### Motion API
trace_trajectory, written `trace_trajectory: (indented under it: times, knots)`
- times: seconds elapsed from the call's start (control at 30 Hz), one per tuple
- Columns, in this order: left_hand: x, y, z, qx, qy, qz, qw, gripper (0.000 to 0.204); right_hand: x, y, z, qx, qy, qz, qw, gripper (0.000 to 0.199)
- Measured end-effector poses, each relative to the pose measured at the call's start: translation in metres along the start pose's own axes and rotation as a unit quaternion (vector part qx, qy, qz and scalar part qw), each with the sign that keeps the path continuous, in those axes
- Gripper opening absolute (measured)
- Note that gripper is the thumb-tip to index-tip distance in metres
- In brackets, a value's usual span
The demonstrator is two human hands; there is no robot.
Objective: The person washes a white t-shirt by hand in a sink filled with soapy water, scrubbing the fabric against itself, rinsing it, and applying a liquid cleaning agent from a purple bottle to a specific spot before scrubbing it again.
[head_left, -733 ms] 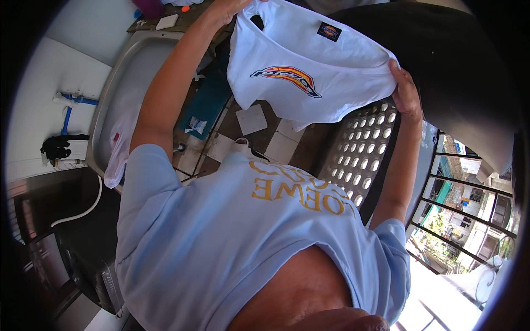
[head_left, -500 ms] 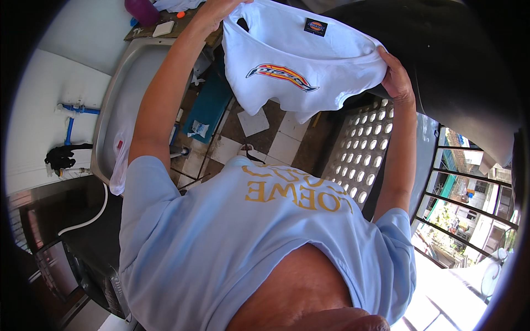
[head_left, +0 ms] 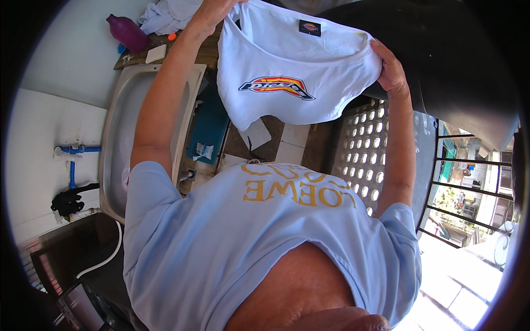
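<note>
A white T-shirt (head_left: 287, 102) with a red, yellow and black chest print hangs stretched between my raised hands, its neckline toward the top. My left hand (head_left: 218, 12) grips the shirt's upper left, and part of this hand is cut off by the top edge. On the other side, my right hand (head_left: 390, 67) pinches the shirt at its upper right, fingers closed on the cloth. A dark label shows inside the collar. The shirt's lower hem hangs loose over the tiled floor.
At the left is a grey sink (head_left: 113, 138) with blue pipes (head_left: 80, 149) beside it. A purple bottle (head_left: 128, 34), a white cloth (head_left: 168, 16) and a pale block (head_left: 156, 53) lie on a wooden ledge. A barred window (head_left: 469, 187) is at the right.
The shirt has shifted slightly left and its front hangs flatter, with the print more fully seen. My view has tilted, showing more of the ledge. Both hands keep their hold.
</note>
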State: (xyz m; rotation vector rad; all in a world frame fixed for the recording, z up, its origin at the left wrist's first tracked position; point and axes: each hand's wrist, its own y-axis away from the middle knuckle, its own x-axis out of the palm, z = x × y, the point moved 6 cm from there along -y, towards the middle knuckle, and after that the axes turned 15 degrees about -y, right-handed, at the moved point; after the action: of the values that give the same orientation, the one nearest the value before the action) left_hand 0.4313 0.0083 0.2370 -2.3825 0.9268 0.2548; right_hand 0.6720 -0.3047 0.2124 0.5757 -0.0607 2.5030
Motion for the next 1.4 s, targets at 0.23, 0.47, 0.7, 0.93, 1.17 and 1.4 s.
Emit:
trace_trajectory:
  times: [0.23,0.47,0.7,0.93,1.17,1.4]
  knots:
    - [0.024,-0.006,-0.031,0.159,0.008,0.127,0.979,0.012,0.045,-0.025,0.011,-0.008,-0.006,0.070,0.997,0.038]
    - [0.099,0.026,-0.058,0.083,-0.158,0.206,0.962,0.074,0.070,-0.036,0.001,0.031,-0.009,0.131,0.991,0.036]
    - [0.109,0.051,-0.042,-0.040,-0.005,0.240,0.970,0.021,0.070,-0.046,-0.024,0.088,-0.027,0.167,0.982,0.032]
    - [0.102,0.067,-0.048,-0.084,0.143,0.162,0.973,0.017,0.099,-0.034,-0.024,0.038,0.103,0.228,0.968,0.035]
    - [0.071,0.073,-0.070,-0.097,0.176,0.112,0.973,0.012,0.125,-0.044,-0.007,-0.037,0.187,0.314,0.930,0.030]
    - [0.022,0.074,-0.105,-0.137,0.110,0.084,0.981,0.005,0.165,-0.057,0.015,-0.134,0.265,0.294,0.908,0.030]
